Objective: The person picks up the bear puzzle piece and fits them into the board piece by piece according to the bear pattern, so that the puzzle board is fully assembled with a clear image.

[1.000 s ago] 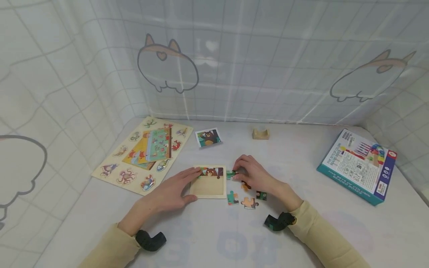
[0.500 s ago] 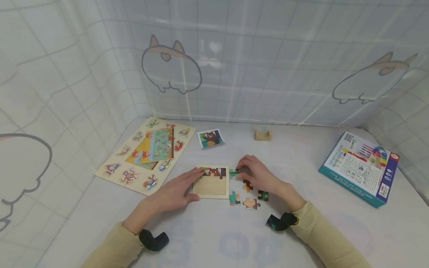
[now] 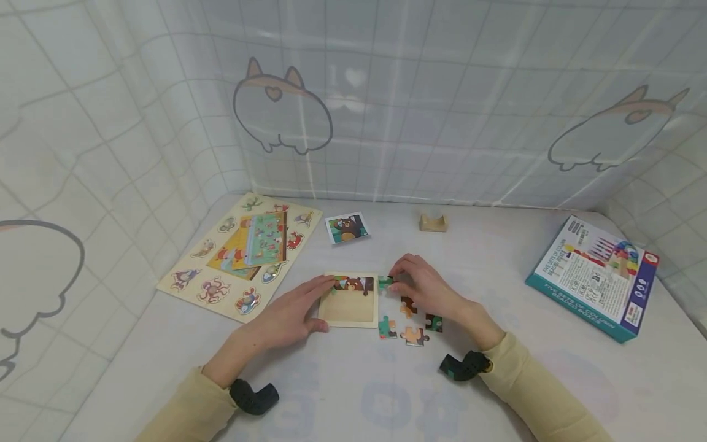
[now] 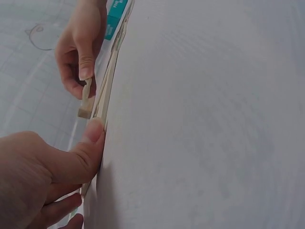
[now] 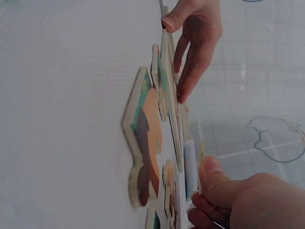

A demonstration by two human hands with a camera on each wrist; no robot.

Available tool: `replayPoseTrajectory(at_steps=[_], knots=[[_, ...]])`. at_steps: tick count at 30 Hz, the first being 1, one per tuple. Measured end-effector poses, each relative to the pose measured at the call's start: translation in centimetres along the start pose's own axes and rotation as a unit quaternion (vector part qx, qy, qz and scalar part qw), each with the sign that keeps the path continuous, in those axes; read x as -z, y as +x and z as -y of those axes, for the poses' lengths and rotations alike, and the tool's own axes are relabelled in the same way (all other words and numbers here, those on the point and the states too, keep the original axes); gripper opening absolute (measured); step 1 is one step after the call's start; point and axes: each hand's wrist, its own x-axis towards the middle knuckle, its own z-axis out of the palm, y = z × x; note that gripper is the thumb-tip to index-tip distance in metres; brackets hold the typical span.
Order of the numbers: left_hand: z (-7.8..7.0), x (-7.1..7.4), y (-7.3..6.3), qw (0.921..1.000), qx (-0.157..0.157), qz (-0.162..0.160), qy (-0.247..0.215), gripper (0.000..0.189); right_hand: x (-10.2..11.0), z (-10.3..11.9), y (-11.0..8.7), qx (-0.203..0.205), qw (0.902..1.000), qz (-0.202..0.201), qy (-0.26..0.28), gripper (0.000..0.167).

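Observation:
A small wooden puzzle tray (image 3: 349, 323) lies flat, its top row filled with pieces of a bear picture (image 3: 355, 283). My left hand (image 3: 289, 314) spans the tray's left side, fingers fairly straight over the upper left corner, thumb by the near left corner. Just off the tray's upper right, my right hand (image 3: 424, 287) pinches a green puzzle piece (image 3: 383, 282) between thumb and fingers. In the right wrist view this piece (image 5: 201, 162) stands on edge, raised above the table. Loose pieces with orange (image 3: 413, 336), teal (image 3: 387, 328) and dark green (image 3: 434, 323) parts lie below the right hand.
Behind the tray lies a bear picture card (image 3: 347, 228), with a small wooden block (image 3: 433, 223) to its right. A sea-animal board (image 3: 212, 288) bearing cards lies at left. A bead set box (image 3: 591, 276) sits at right. Patterned curtains (image 3: 386, 123) enclose the table.
The right hand's green piece has tilted and turned slightly beside the tray's upper right edge. The left hand stays at the tray. The whole view shifted a little at first.

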Motion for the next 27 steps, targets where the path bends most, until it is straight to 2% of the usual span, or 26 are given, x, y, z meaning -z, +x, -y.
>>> replayPoseTrajectory(at_steps=[12, 21, 27], knots=[[0.7, -0.2, 0.3, 0.9997, -0.008, 0.0, -0.024, 0.078, -0.9, 1.5, 0.3, 0.025, 0.9997, -0.002, 0.0, 0.017], [0.6, -0.4, 0.6, 0.9994, -0.003, 0.004, -0.033, 0.079, -2.6, 4.2, 2.1, 0.038, 0.9989, 0.026, -0.011, 0.022], [0.8, -0.5, 0.6, 0.9993, 0.003, 0.005, -0.036, 0.08, -3.8, 5.4, 3.1, 0.066, 0.9976, 0.019, -0.014, 0.022]])
